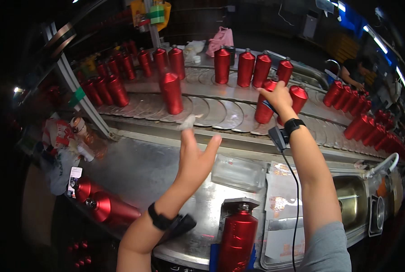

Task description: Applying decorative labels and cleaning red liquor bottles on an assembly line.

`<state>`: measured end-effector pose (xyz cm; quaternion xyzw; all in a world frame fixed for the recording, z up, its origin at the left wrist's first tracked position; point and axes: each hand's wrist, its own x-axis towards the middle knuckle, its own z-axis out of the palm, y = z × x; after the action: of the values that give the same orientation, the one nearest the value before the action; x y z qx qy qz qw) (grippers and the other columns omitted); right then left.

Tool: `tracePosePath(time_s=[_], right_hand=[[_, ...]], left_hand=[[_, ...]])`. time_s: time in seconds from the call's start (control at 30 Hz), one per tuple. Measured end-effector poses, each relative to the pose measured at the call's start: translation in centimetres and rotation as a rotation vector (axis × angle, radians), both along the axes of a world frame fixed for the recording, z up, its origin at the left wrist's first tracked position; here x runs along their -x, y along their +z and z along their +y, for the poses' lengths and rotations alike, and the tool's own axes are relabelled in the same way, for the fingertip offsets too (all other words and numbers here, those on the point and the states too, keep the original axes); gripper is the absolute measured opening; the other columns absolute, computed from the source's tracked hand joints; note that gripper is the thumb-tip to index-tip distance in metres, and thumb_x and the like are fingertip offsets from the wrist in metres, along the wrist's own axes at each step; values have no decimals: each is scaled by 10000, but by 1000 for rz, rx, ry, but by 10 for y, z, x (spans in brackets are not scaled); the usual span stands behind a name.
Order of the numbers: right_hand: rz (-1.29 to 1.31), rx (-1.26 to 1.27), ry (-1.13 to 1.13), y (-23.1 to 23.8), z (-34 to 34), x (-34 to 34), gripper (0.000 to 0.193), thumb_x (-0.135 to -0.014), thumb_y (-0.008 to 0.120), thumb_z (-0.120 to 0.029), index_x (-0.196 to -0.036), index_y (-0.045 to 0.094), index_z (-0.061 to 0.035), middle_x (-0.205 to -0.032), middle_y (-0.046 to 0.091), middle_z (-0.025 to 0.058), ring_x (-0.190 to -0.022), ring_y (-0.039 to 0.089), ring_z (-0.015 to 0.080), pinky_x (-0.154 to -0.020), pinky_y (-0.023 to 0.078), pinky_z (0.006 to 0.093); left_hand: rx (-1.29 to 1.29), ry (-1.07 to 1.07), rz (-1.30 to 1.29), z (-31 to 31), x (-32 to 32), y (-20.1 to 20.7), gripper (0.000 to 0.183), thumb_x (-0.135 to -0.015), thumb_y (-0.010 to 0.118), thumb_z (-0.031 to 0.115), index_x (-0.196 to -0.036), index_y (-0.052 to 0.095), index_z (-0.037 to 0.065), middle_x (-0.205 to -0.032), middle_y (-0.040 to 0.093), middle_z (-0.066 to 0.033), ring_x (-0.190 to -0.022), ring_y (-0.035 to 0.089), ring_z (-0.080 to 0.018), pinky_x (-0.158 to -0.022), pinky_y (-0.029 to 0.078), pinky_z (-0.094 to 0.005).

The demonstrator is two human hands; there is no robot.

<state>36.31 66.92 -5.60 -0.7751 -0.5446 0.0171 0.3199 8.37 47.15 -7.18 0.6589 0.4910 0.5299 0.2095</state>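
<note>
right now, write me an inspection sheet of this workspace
surface: metal worktop, alongside a conveyor of overlapping plates
job's things: red bottles standing along the conveyor
clutter: phone at left, clear tray on the worktop
hands: left hand open, blurred whitish thing at its fingertips; right hand at a bottle's top, grip unclear
cables: black cable below the right wrist
surroundings: another person at upper right, metal sink at right

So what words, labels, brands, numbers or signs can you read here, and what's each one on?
No text is clear enough to quote.
Phone: screen text too small to read.
White sheet: orange print, too blurred to read.
Bottles: no readable marks.
</note>
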Motion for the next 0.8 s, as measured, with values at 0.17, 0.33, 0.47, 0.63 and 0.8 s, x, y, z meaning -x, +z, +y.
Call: tracePosePath(time_s=[0.17, 0.33, 0.47, 0.63, 0.8], right_hand=[[22, -40, -26, -12, -7, -28, 829, -754, 753, -570, -1278, 445, -6, -1245, 566, 269, -1100, 624, 424, -890, 535, 475], [-29, -46, -38, -17, -7, -47, 814, -765, 750, -548, -1283, 450, 3, -1244, 566, 279, -1120, 613, 421, -905, 526, 474], [-69, -113, -15, -25, -1, -71, 810, -763, 739, -567, -1227, 462, 37, -1226, 574, 308, -1110, 607, 445, -903, 519, 486], [-66, -133, -33, -34, -4, -107, 797, -756, 740, -556, -1218, 475, 36, -1208, 585, 318, -1116, 597, 457, -921, 499, 483], [-12, -148, -54, -39, -7, -136, 854, -694, 787, -550, -1217, 481, 51, -1227, 589, 314, -1148, 593, 425, -953, 483, 462]], left_hand=[[-153, 450, 127, 132, 6, 18, 843, -813, 751, 409, -1382, 329, -49, -1358, 441, -334, -1290, 434, -475, -1086, 350, -479], [-55, 700, 254, 224, 21, 48, 1000, -744, 719, 620, -1408, 317, -11, -1420, 382, -345, -1305, 410, -503, -1085, 338, -534], [22, 621, 312, 278, 46, 37, 902, -706, 736, 637, -1301, 504, 1, -1333, 505, -312, -1226, 499, -493, -1034, 418, -471], [-213, 456, 90, 272, 23, 15, 533, -803, 717, 475, -1061, 653, 13, -1037, 621, -258, -1041, 590, -425, -881, 482, -476], [-412, 487, -75, 232, 23, -3, 353, -861, 707, 338, -984, 649, 12, -973, 627, -216, -960, 591, -393, -869, 455, -457]])
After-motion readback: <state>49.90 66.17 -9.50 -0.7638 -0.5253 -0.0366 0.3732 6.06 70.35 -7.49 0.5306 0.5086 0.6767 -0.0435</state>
